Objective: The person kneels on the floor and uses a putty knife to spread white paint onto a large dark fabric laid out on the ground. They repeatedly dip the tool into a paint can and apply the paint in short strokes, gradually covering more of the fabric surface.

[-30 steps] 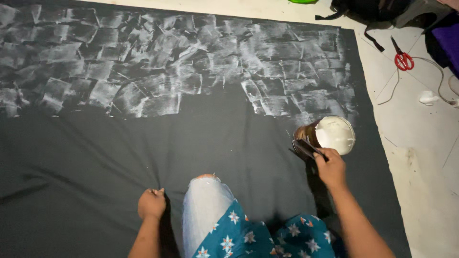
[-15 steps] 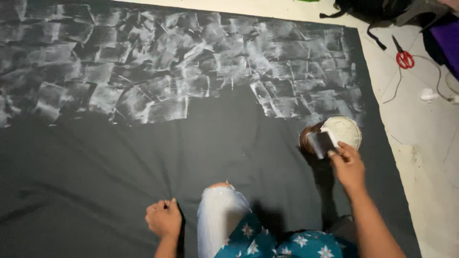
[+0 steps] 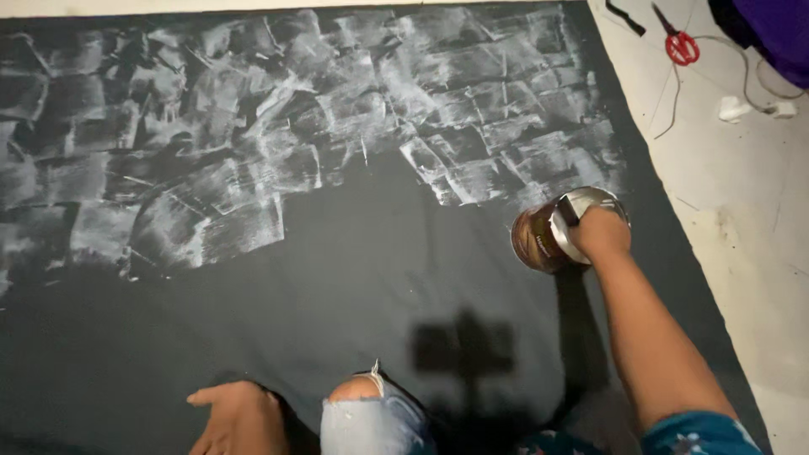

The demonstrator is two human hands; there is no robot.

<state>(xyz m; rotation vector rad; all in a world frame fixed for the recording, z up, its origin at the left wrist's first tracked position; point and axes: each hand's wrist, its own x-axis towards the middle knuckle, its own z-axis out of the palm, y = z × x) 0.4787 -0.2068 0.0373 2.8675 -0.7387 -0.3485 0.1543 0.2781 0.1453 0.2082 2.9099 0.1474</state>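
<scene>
- Cloth (image 3: pixel 354 320), dark grey, lies spread flat over the floor (image 3: pixel 742 219); its far half is covered in blocky white strokes (image 3: pixel 337 109), while the near half is bare, so the painted patch ends just short of the person's knees.
- The right hand (image 3: pixel 600 232) reaches over the paint tin (image 3: pixel 560 227), a brown-sided can with a silvery rim that stands on the cloth near its right edge, just beside the last white strokes and within easy reach of them.
- The fingers are closed around a dark-handled tool dipped into the tin's mouth; whether it is a brush or a scraper cannot be told, as the hand hides most of it.
- The left hand (image 3: pixel 240 417) rests open and flat on the bare cloth beside the knee (image 3: pixel 362 396) in ripped pale jeans, holding nothing and seemingly propping the lean forward.
- Off the cloth, red-handled scissors (image 3: pixel 681 42) and a white cord with a plug (image 3: pixel 746 105) lie well apart on the pale floor.
</scene>
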